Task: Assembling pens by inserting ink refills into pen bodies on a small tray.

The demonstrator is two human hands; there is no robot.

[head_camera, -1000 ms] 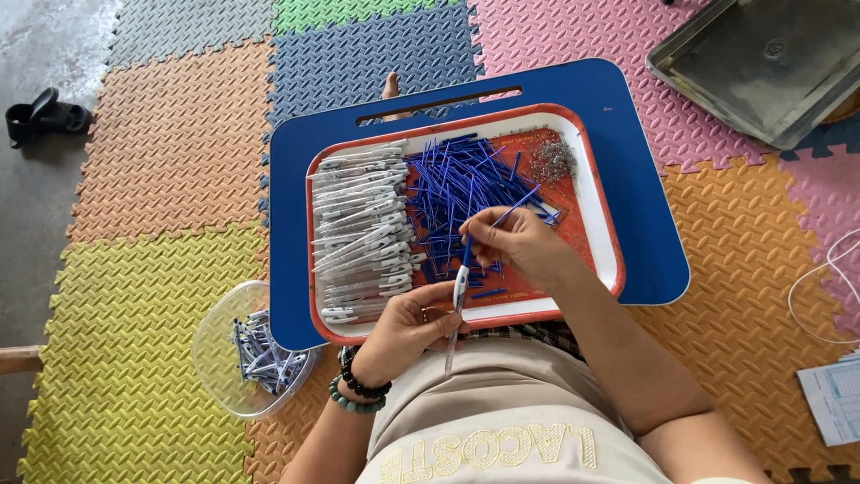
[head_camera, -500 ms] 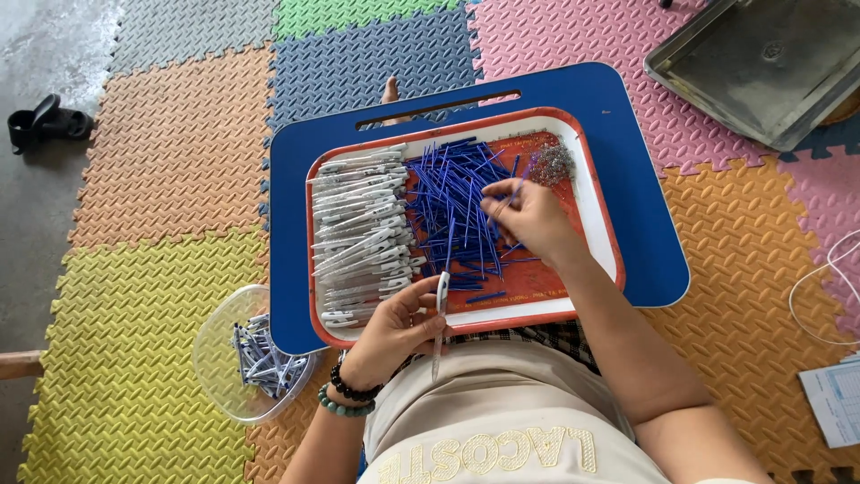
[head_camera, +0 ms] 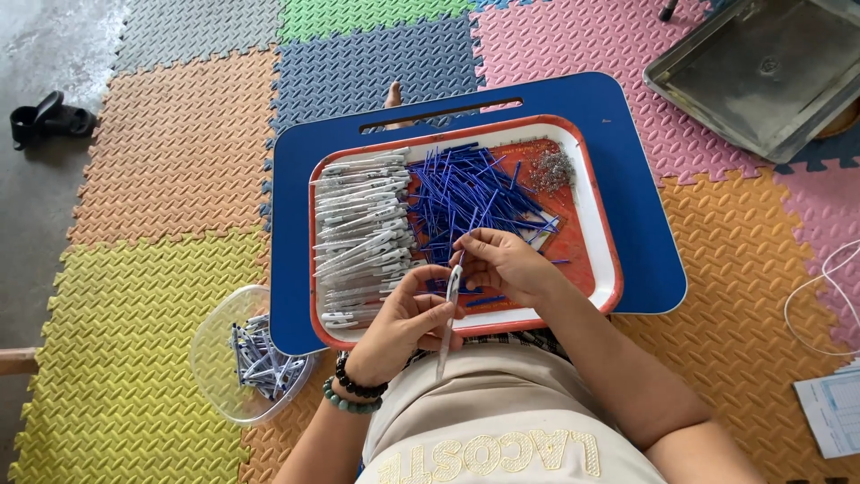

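My left grip pinches one white pen barrel. My right grip pinches one blue refill at its top. One red tray holds both piles, too many to count.

Floor of bright foam mats in daylight

Interlocking foam mats in yellow, orange, grey, green, blue and pink cover the floor; bare grey concrete shows at the far left corner, where a black sandal lies.

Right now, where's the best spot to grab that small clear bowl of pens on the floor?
Take the bowl by its bare left rim, coming from above and the left. Its right edge tucks under the blue board, and the pens lie heaped toward that side, so the left rim is probably freest.
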